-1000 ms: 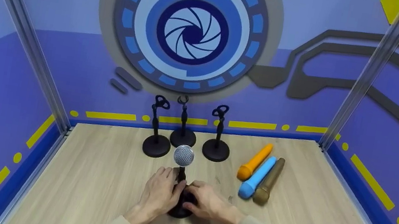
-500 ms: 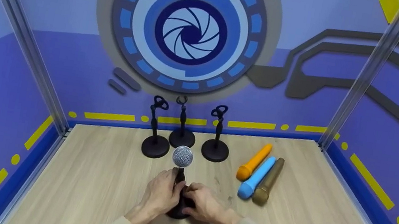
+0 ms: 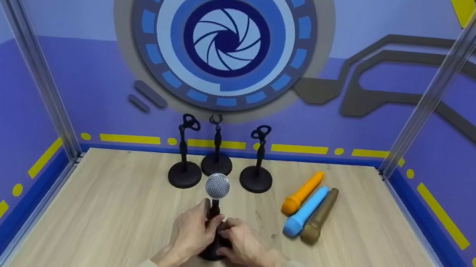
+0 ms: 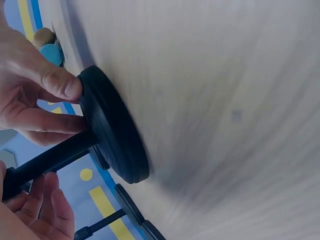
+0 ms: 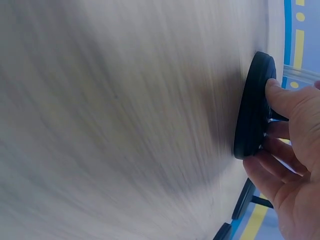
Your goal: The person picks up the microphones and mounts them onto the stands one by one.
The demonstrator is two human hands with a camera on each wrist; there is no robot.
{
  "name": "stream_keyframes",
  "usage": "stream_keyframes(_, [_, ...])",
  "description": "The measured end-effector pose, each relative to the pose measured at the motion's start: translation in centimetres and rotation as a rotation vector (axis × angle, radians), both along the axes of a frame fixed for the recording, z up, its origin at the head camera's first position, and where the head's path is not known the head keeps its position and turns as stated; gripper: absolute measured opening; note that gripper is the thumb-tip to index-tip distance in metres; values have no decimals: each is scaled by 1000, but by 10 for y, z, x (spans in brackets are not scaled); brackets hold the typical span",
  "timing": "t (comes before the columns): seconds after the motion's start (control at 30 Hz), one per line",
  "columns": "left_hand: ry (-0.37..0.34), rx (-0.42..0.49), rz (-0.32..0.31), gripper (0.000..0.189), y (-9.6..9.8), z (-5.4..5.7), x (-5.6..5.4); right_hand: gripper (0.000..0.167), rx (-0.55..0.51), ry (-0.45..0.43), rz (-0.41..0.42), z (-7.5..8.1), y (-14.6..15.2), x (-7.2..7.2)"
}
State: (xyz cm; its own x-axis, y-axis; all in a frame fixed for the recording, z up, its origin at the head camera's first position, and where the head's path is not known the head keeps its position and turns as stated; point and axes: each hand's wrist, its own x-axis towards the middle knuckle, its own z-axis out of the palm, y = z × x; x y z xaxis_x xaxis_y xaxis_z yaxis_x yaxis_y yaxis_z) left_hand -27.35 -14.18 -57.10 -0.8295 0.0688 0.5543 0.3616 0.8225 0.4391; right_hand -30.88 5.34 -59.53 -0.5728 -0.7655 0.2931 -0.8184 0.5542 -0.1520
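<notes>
A microphone with a silver mesh head (image 3: 217, 185) sits upright in a black desktop microphone stand near the front middle of the table. My left hand (image 3: 193, 231) grips the upright part below the mesh head, thumb on the near side and fingers behind. In the left wrist view its fingers (image 4: 47, 205) curl at the black stem (image 4: 55, 156). The round base (image 4: 112, 125) is held at its edge by my right hand (image 3: 244, 243), thumb on top. From the right wrist, the fingertips (image 5: 252, 165) show at the base's rim, close over the table.
Three black microphone stands (image 3: 256, 179) with unfilled holders stand at the back. To the right lie an orange microphone (image 3: 302, 193), a blue one (image 3: 305, 212) and a brown one (image 3: 319, 216) side by side. Purple walls (image 3: 84, 80) enclose the wooden table (image 3: 111, 209).
The head view shifts slightly, so everything sits a little further left. Both hands keep their hold on the microphone stand, with only slight movement of the left thumb.
</notes>
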Motion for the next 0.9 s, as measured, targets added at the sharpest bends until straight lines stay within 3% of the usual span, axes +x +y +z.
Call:
stream_keyframes(0.1, [-33,22,-28,30,-2,2,-1,28,-6,-14,-25,1,1,0])
stream_keyframes(0.27, [-72,71,-137,15,-8,7,-3,26,-2,-27,-35,2,-1,-1])
stream_keyframes(0.43, [-102,99,-206,17,-13,12,-4,27,13,-43,-30,1,-3,0])
stream_keyframes(0.6, [-106,60,-161,9,-14,16,-6,26,14,-5,-22,1,-3,1])
stream_keyframes(0.9, [-84,2,-33,30,-10,17,-8,29,-22,-7,-6,-1,1,1])
